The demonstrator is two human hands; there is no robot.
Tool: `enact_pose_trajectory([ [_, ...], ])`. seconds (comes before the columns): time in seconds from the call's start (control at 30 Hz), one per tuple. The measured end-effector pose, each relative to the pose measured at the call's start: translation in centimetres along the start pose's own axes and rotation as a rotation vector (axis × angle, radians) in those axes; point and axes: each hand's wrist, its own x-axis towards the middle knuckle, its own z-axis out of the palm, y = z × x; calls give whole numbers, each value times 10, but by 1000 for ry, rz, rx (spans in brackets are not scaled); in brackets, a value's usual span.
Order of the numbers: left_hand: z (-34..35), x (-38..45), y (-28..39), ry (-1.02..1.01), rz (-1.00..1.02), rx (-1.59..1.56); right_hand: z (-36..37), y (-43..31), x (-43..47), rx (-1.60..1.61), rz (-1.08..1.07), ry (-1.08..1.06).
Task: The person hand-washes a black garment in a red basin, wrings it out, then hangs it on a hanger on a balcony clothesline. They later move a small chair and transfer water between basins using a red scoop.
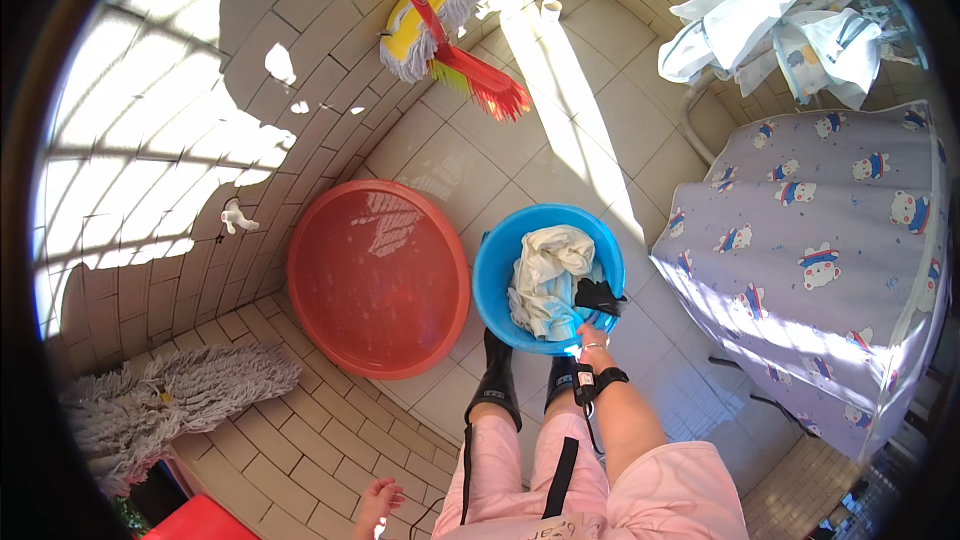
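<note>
A blue plastic tub (486,277) stands in front of my black rubber boots (495,379). Inside it lies a heap of wet-looking cream and pale blue cloth (551,270). A black cloth piece (600,296) hangs at the tub's right edge. My right hand (592,336) is at the near right rim, its fingers reaching over the edge and curled on it. A strapped device with a cable sits on that wrist. My left hand (382,496) hangs low at the bottom of the view, holding nothing, fingers loosely apart.
A wide red basin (379,277) stands left of the tub. A red broom (480,71) and a yellow-backed mop (435,0) lean at the wall. A white tap (238,217) juts out left; a grey mop head (180,397) lies below. A bear-print cover (810,240) and hanging laundry (750,22) fill the right.
</note>
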Motion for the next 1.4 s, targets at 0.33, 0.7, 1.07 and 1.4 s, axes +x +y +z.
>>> enact_pose_trajectory([
  [0.33, -20, 0, 61, 32, 243, 342, -264, 199, -44, 317, 25, -53],
  [0.7, 175, -100, 74, -135, 612, 783, -457, 405, -113, 663, 131, 37],
  [1.07, 452, -167, 42, -396, 826, 1346, -619, 508, -121, 994, 526, 220],
  [1.4, 648, -212, 22, -306, 605, 1765, -759, 532, -102, 907, 294, 483],
])
